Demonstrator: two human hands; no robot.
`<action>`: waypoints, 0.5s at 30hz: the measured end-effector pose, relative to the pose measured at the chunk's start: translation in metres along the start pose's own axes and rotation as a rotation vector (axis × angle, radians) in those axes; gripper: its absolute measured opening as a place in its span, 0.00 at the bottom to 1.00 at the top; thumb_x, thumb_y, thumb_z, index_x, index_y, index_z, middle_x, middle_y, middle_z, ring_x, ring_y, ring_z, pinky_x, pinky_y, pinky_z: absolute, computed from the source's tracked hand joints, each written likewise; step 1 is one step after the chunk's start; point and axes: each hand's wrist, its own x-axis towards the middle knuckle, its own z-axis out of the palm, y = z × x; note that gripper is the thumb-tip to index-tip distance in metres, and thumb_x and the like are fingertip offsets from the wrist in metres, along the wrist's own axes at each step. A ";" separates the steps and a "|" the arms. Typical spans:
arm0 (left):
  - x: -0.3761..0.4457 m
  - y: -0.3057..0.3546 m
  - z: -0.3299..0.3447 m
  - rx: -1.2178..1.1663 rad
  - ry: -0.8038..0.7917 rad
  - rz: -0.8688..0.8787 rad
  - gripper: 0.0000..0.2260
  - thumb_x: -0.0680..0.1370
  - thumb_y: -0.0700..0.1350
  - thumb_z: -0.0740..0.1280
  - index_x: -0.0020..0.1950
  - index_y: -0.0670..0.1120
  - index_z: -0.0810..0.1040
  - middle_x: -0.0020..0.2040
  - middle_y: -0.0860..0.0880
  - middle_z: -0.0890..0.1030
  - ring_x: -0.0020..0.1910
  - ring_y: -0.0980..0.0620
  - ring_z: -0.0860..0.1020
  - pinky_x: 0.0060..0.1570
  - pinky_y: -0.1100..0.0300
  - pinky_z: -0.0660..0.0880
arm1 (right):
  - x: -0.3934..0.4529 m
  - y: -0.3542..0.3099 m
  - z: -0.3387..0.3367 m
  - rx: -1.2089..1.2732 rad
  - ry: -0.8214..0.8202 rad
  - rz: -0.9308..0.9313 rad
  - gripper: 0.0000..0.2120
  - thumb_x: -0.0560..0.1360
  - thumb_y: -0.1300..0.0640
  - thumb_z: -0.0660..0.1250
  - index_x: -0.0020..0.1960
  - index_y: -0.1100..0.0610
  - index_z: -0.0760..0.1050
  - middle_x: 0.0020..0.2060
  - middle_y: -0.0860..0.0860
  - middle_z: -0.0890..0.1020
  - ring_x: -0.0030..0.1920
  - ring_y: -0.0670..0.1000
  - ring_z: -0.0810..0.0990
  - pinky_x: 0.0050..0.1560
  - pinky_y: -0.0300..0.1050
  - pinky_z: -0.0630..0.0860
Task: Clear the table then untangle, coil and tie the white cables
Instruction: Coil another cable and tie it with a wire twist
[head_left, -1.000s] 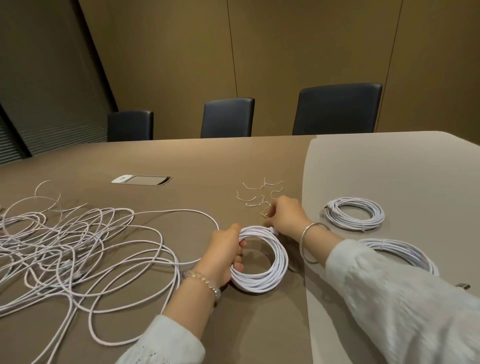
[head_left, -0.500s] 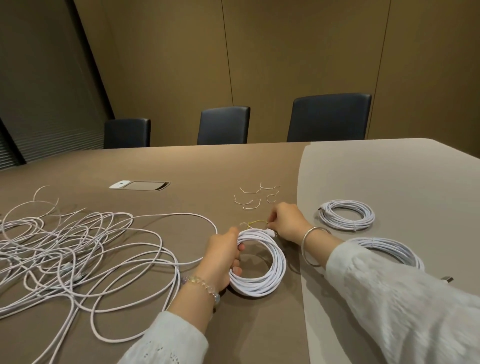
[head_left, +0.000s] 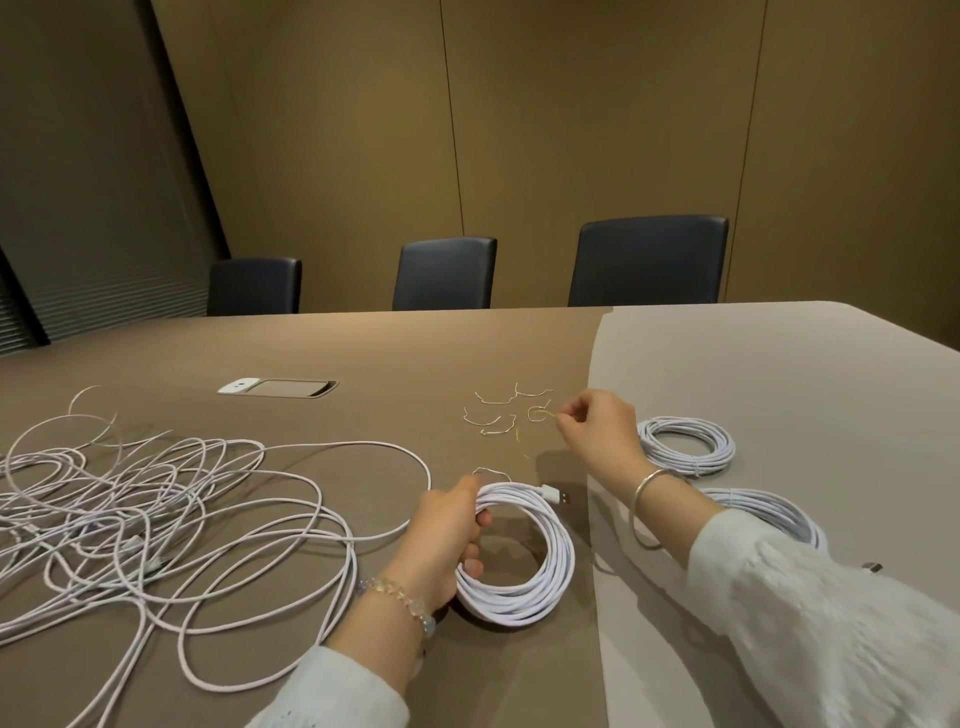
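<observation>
Three dark chairs (head_left: 647, 262) behind the table (head_left: 415, 348)

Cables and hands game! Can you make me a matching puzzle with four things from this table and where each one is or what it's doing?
Things:
1. left hand
2. right hand
3. tangled cables
4. two finished coils

States:
A. lying loose on the brown part of the table, at the left
B. resting on the pale part of the table, at the right
C. gripping the new coil of white cable
D. pinching a thin twist tie near the pile of ties

Pairs: 1-C, 2-D, 3-A, 4-B
</observation>
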 end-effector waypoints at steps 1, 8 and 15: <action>0.000 0.001 0.000 -0.001 0.000 -0.001 0.16 0.80 0.48 0.60 0.35 0.41 0.70 0.20 0.51 0.60 0.18 0.53 0.56 0.19 0.67 0.57 | -0.004 -0.006 -0.008 0.122 -0.002 -0.005 0.04 0.73 0.63 0.67 0.41 0.59 0.80 0.37 0.55 0.84 0.43 0.55 0.81 0.48 0.48 0.76; -0.004 0.003 0.002 -0.011 -0.026 0.018 0.16 0.80 0.49 0.62 0.35 0.41 0.70 0.18 0.52 0.62 0.17 0.54 0.56 0.19 0.66 0.56 | -0.057 -0.032 -0.062 0.569 -0.427 -0.232 0.03 0.73 0.66 0.72 0.41 0.61 0.79 0.31 0.52 0.81 0.32 0.45 0.80 0.35 0.37 0.75; -0.010 0.007 0.005 0.013 -0.059 0.070 0.17 0.80 0.52 0.62 0.36 0.42 0.69 0.18 0.53 0.63 0.17 0.53 0.56 0.19 0.67 0.57 | -0.080 -0.017 -0.058 0.016 -0.330 -0.743 0.04 0.74 0.65 0.70 0.43 0.59 0.77 0.38 0.46 0.75 0.37 0.42 0.73 0.41 0.34 0.69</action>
